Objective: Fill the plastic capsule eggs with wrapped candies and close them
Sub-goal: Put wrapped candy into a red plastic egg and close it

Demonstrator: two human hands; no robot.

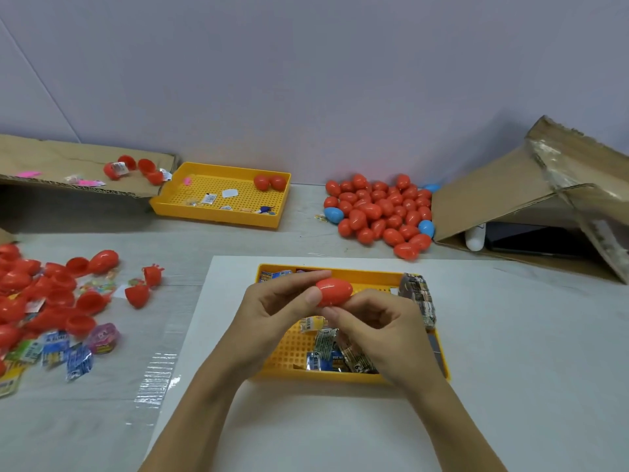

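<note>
Head view: over the near yellow tray of wrapped candies, the left hand and right hand pinch the red egg from both ends, apparently pressing its halves shut; closed eggs pile far right on the table.

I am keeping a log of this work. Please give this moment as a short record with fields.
held item: red egg, looks closed
left hand: grips the egg's left end
right hand: grips the egg from below right
under the hands: yellow tray with wrapped candies
finished pile: closed eggs at far right
open halves: at left
</note>
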